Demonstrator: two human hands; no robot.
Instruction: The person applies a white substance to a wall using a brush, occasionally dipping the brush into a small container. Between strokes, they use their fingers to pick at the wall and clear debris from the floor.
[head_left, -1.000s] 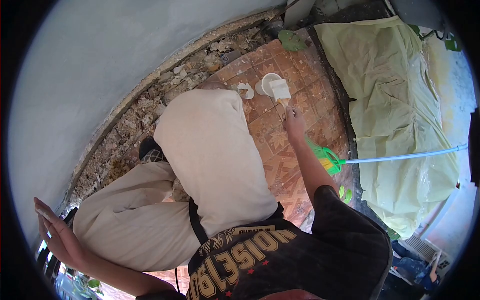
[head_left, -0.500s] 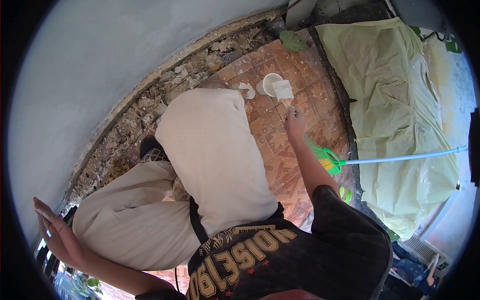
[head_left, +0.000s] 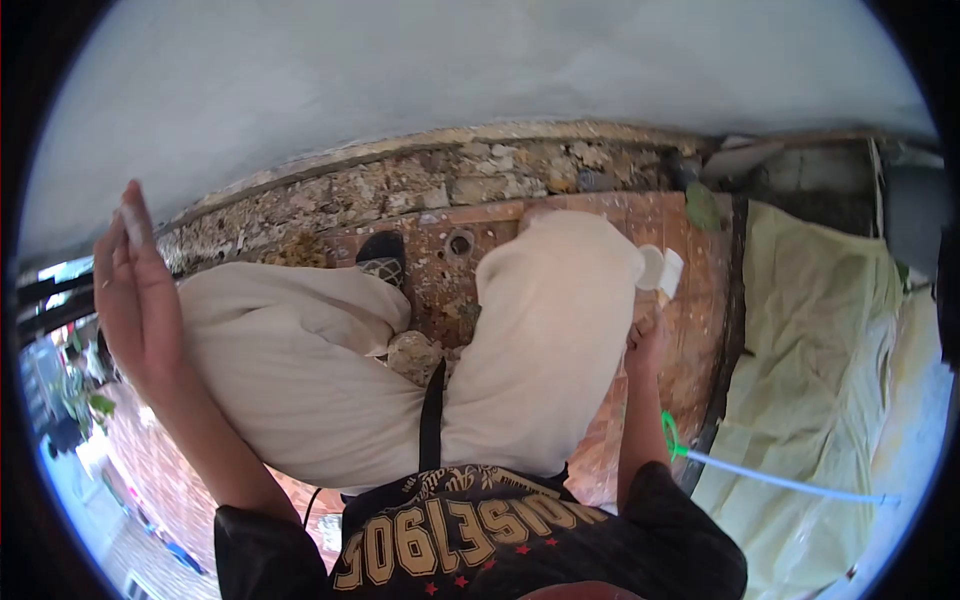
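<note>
My right hand (head_left: pixel 647 342) is closed around the handle of a paintbrush (head_left: pixel 672 272) with a broad, flat white head. The brush head is right at the rim of a white cup (head_left: pixel 650 268), which is partly hidden behind my knee. On the far left my left hand (head_left: pixel 140 295) is raised near the grey wall (head_left: pixel 480 70), its fingers stretched out and holding nothing. Whitish smears show on those fingers. My bent legs in beige trousers (head_left: pixel 560 320) fill the space between the hands.
A rough, crumbling strip (head_left: pixel 420 185) runs along the wall's foot. Reddish patterned tiles (head_left: pixel 690 340) cover the floor. At right lie a pale yellow-green sheet (head_left: pixel 810 400) and a broom with a green head (head_left: pixel 672 435) and blue pole. A round hole (head_left: pixel 460 242) shows near my slipper (head_left: pixel 382 258).
My view has swung left, so the wall now stretches across the top. My left hand has risen toward the wall. The brush remains in my right hand beside the cup.
</note>
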